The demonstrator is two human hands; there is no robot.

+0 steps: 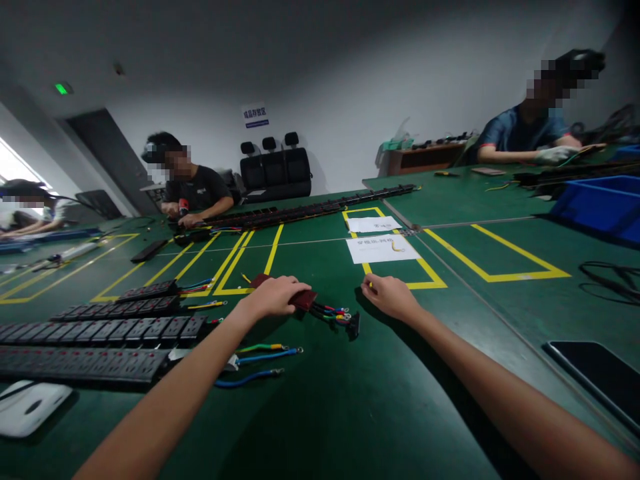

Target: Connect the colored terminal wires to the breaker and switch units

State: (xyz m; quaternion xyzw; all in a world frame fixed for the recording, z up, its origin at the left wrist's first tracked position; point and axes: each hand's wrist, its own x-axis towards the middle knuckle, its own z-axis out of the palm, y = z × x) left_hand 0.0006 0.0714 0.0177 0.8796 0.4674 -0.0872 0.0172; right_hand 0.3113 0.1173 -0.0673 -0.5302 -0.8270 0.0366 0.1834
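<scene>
My left hand [274, 299] is wrapped over a flat dark red piece [303, 299], palm down, just above the green table. Coloured wires [333, 313] with ring terminals come out from its right side, close to a small black part [353, 326]. A short yellow bit [245, 277] shows beyond the left hand. To the right, my right hand [390, 297] is closed near the tabletop, with a small yellow piece [371, 285] showing at its fingertips; its kind is too small to tell. Black power strips [105, 330] with wire ends lie left of my left forearm.
Paper sheets [383, 249] lie within yellow tape outlines ahead. A long black strip [300, 213] crosses the far side. At right are a dark phone [600, 380], a black cable [613, 280] and a blue bin [600, 207]. Several people work around the table.
</scene>
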